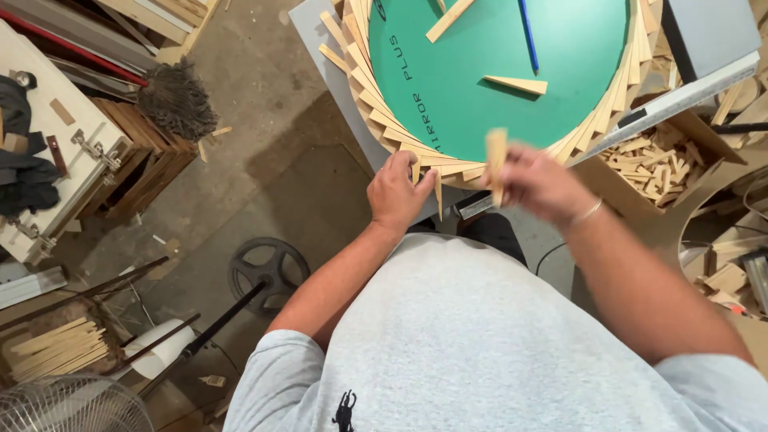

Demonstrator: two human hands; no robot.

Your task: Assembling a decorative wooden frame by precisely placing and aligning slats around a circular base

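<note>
At the near edge of the tabletop (pixel 320 48), my left hand (pixel 398 192) presses on the ring of wooden wedges (pixel 376 120) fanned around a green disc (pixel 496 64), fingers curled over the rim. My right hand (pixel 540 182), just beside it, pinches one blurred wedge (pixel 496 164) upright. A blue pen (pixel 527 36) and two loose wedges lie on the disc. More wedges fill a box (pixel 652 164) at the right edge.
</note>
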